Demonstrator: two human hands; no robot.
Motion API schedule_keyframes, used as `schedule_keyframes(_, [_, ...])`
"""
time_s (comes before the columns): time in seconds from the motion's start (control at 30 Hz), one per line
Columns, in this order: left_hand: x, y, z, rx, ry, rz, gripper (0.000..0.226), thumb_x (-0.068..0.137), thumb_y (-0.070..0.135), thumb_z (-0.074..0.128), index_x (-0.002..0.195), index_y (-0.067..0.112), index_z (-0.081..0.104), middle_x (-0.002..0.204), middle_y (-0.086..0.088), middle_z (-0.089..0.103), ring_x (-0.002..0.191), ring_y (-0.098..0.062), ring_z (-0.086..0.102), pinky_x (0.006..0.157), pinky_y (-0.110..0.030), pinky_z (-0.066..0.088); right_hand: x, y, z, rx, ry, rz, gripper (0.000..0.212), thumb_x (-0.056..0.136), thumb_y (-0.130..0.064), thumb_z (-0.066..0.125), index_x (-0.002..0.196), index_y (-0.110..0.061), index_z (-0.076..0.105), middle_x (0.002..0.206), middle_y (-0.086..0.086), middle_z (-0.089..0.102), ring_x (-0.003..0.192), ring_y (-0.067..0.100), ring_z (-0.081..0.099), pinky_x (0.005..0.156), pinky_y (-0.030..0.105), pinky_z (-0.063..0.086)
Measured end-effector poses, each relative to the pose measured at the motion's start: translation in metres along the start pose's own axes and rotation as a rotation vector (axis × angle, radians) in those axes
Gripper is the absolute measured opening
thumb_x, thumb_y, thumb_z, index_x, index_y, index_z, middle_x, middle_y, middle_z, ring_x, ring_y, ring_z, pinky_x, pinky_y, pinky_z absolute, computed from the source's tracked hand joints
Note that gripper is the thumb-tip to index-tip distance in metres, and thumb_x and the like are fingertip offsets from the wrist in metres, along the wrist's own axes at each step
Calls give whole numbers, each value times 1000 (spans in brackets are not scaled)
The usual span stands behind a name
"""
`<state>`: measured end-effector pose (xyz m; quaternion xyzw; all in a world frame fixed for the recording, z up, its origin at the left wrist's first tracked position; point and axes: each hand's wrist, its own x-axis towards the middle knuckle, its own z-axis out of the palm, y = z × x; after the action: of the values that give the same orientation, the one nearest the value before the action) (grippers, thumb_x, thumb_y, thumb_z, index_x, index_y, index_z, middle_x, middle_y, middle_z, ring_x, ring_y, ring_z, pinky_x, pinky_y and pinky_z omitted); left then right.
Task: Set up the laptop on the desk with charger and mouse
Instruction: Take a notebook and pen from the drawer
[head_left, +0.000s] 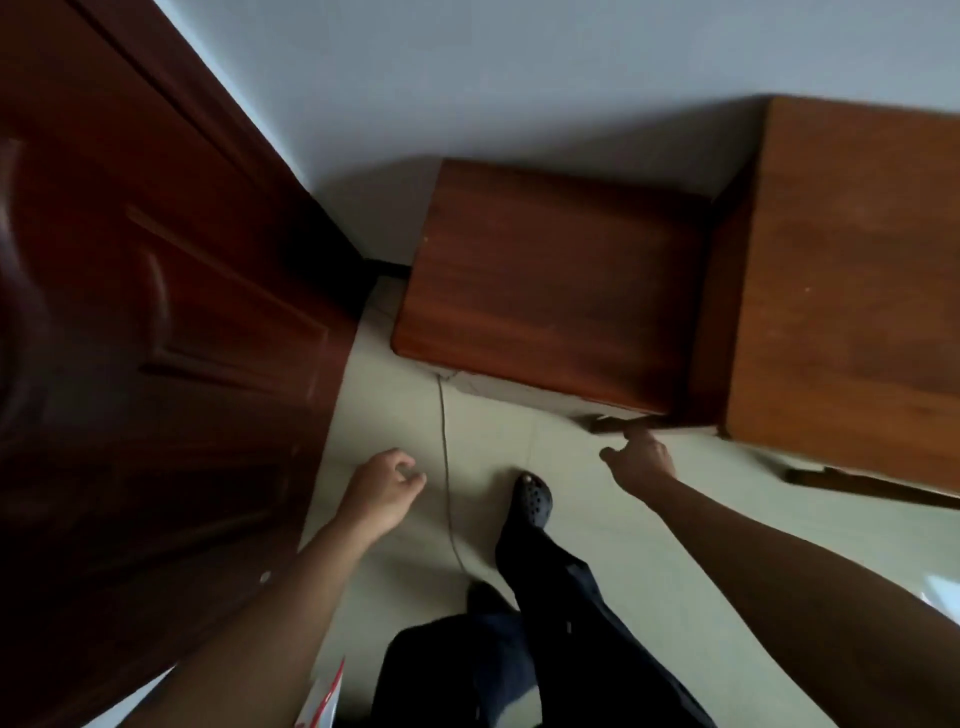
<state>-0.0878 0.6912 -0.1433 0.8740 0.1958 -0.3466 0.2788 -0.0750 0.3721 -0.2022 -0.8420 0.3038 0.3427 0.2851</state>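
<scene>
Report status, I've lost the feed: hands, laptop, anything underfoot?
Left hand loose, empty; right hand reaching toward front edge of low cabinet. Laptop, charger, mouse not in view. Thin cord on floor beside foot.

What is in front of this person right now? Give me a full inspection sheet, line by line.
Surface: low wooden cabinet, with a taller wooden unit to its right; cannot tell which is the desk.
Job's things: nothing seen.
Clutter: white-and-red item at the bottom edge, unidentifiable.
Grips: left hand loosely curled, holding nothing; right hand reaching towards the cabinet's lower front edge, contact unclear.
Cables: thin cable on the floor, running from the cabinet base towards the person.
Surroundings: dark wooden door on the left, pale wall, pale floor, dark clog on one foot.
</scene>
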Motion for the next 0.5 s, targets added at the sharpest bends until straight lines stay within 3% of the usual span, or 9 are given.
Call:
schedule_keyframes(0.13, [66,-6,7,-188,-45,-90,38,87,16,66,122,5,55,94,-13,68,83,-32,69,74,-41,55,42,9,27,382,113,231,62,81,-26,69,135,-9,45,115,22,65,106,40,62,90,48,53])
schedule_keyframes(0.23, [123,-1,6,-366,-25,-70,64,83,14,71,138,13,38,123,-14,56,99,-31,62,76,-40,53,75,12,40,612,221,277,38,73,-19,77,104,-5,60,96,20,67,90,38,66,81,55,56])
schedule_keyframes(0.3, [156,8,3,-463,-11,-45,83,74,15,81,142,17,32,136,-10,45,110,-24,55,80,-38,52,83,13,44,747,276,250,22,69,-10,78,80,-8,60,81,13,63,76,30,63,67,50,59])
schedule_keyframes(0.33, [167,12,1,-508,-27,-35,91,67,19,86,141,17,33,140,-8,43,113,-21,54,83,-38,53,84,12,45,807,277,228,24,67,-7,79,76,-11,57,80,10,61,78,26,62,62,45,60])
schedule_keyframes(0.4, [182,15,1,-589,-104,-16,109,47,36,92,140,17,38,143,-6,45,119,-20,55,87,-39,55,84,13,49,891,266,190,33,60,-8,82,80,-11,55,84,8,60,85,24,62,59,38,58])
schedule_keyframes(0.5, [185,9,6,-635,-143,34,119,36,48,90,140,26,36,146,-5,42,123,-22,52,83,-38,56,85,10,53,951,260,183,54,57,-10,81,99,-10,48,105,14,58,98,26,62,70,42,59])
